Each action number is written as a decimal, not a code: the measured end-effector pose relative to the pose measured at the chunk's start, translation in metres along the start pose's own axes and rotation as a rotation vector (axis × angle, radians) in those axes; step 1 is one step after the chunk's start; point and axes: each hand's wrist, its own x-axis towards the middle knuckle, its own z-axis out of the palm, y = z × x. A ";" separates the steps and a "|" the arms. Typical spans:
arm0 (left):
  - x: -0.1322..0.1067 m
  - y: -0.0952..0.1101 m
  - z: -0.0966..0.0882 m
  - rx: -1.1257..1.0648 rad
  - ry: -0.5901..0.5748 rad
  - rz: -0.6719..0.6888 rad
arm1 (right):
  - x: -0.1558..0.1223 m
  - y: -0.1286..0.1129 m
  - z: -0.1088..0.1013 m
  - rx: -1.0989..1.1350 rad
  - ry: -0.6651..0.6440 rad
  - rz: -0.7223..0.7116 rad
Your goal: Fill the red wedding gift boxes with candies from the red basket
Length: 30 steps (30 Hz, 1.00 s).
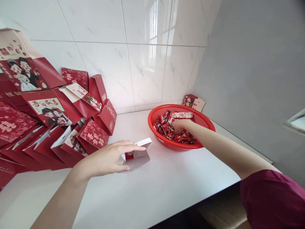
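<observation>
Bright, even daylight, window glare on the glossy wall tiles (152,63), soft shadows, wide-angle edge stretching.

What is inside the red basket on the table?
Red-wrapped sweets lie in the red basket, and the right hand reaches into them. What it grasps and the basket's bottom are covered.

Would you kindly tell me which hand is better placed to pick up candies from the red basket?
Right, probably: the right hand sits among the candies in the red basket; the left hand rests on the open box.
</observation>
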 end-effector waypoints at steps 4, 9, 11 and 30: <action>0.000 0.002 -0.001 0.015 -0.006 0.001 | 0.007 0.003 0.015 -0.057 -0.094 0.051; -0.001 0.000 0.000 0.010 0.011 0.012 | -0.007 0.002 0.007 -0.050 -0.108 0.034; -0.002 -0.003 0.001 -0.008 0.014 0.010 | -0.016 -0.003 -0.003 -0.051 -0.053 0.051; 0.012 -0.031 0.001 -0.266 0.149 -0.051 | -0.173 -0.143 -0.041 0.546 1.374 -0.821</action>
